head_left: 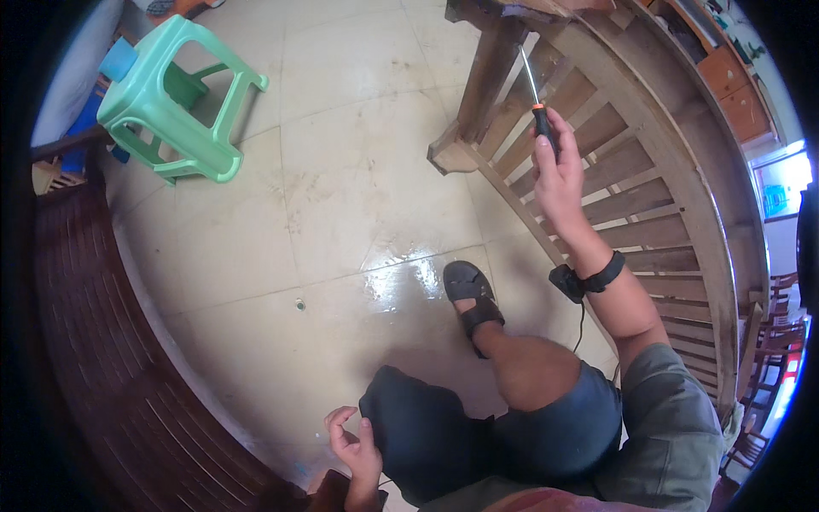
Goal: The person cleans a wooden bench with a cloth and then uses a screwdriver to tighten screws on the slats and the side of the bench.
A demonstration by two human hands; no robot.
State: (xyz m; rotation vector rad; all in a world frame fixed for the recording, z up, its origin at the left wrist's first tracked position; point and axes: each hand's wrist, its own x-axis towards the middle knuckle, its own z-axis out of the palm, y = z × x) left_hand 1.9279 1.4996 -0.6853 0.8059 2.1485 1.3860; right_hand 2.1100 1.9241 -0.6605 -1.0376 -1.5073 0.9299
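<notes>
A screwdriver (543, 126) with a black handle, an orange collar and a long metal shaft is gripped in my right hand (559, 175). Its tip points up and away, at the corner of a wooden slatted frame (627, 183) that lies tipped on its side at the right. From this view I cannot tell whether the tip touches the wood. Low in the picture, my left hand (354, 444) hangs beside my knee with its fingers loosely curled and apart, holding nothing.
A green plastic stool (183, 94) with a blue cup-like thing (119, 60) on it stands at the far left. Along the left runs a dark wooden bench (98, 324). A small round object (299, 304) lies on the tiled floor (230, 247). A wrist strap with a cable is on my right arm.
</notes>
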